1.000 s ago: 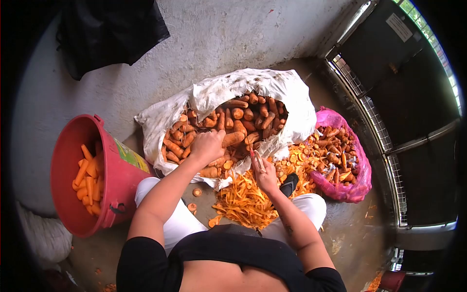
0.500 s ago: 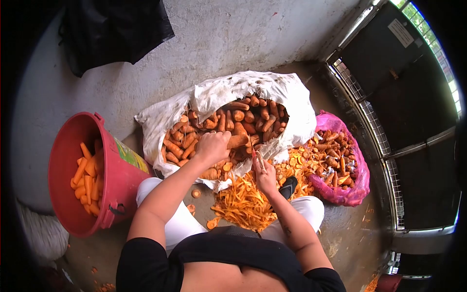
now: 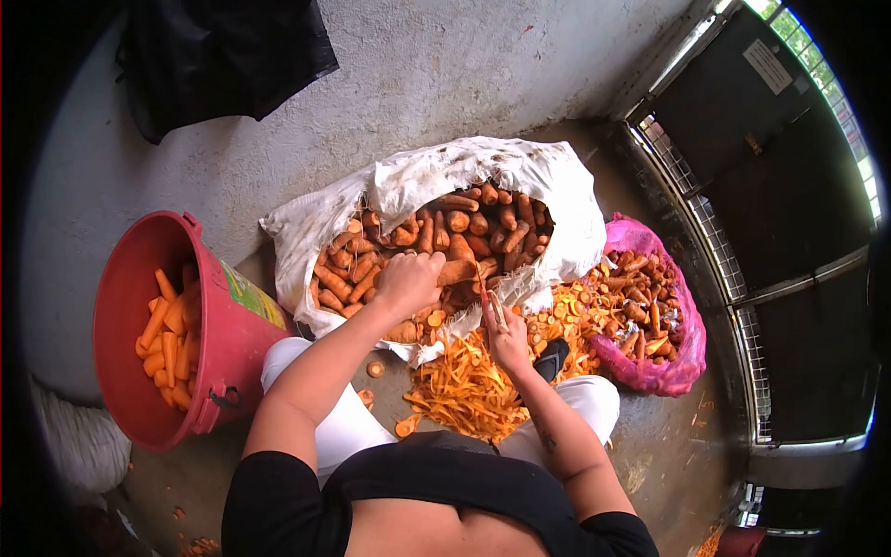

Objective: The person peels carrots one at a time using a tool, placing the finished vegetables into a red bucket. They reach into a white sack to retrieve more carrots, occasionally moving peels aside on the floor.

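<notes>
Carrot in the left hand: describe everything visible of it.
The carrot is a stubby, dull orange, unpeeled-looking root, lying roughly level above the open white sack of carrots. The left hand is closed around one end, hiding it; the free end points toward the right hand, whose thin tool sits by its tip. Whether they touch cannot be told.

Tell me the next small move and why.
Probably lift the carrot clear of the white sack toward the peeler: the left hand has its grip on the carrot, and the right hand holds the peeler beside it, above the peel pile.
</notes>
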`<state>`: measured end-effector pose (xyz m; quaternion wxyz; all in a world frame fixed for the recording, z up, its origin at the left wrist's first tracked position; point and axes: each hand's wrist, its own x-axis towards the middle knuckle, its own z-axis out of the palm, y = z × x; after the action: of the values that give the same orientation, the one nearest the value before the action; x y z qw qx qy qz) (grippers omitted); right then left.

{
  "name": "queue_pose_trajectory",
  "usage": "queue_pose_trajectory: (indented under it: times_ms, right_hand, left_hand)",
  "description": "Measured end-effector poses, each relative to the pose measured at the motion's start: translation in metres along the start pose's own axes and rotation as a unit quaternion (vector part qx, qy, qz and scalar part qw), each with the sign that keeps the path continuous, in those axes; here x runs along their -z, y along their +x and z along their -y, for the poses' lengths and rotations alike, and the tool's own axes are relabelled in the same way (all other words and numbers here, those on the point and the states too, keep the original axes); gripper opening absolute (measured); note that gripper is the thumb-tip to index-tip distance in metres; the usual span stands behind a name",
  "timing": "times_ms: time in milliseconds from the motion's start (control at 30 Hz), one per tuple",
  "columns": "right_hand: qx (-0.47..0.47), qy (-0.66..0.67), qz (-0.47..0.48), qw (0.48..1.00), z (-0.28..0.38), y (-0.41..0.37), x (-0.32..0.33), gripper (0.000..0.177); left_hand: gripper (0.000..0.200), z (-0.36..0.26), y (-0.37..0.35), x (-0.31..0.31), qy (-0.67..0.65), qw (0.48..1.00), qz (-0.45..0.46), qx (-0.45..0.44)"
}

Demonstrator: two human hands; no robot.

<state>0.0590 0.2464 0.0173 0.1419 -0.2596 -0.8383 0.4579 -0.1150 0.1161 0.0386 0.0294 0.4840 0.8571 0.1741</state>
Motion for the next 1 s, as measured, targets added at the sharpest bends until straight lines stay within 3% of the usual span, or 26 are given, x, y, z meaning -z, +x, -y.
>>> queue_pose_trajectory:
  times_ms: [467, 1000]
  right_hand:
    - [-0.041, 0.09, 0.006, 0.995, 0.005, -0.002, -0.001, 0.038]
    - [-0.012, 0.034, 0.012, 0.999, 0.006, -0.002, -0.001, 0.031]
  left_hand:
    - [0.022, -0.002, 0.0, 0.004, 0.008, 1.0, -0.006, -0.002]
    - [0.03, -0.001, -0.002, 0.002, 0.014, 1.0, -0.001, -0.004]
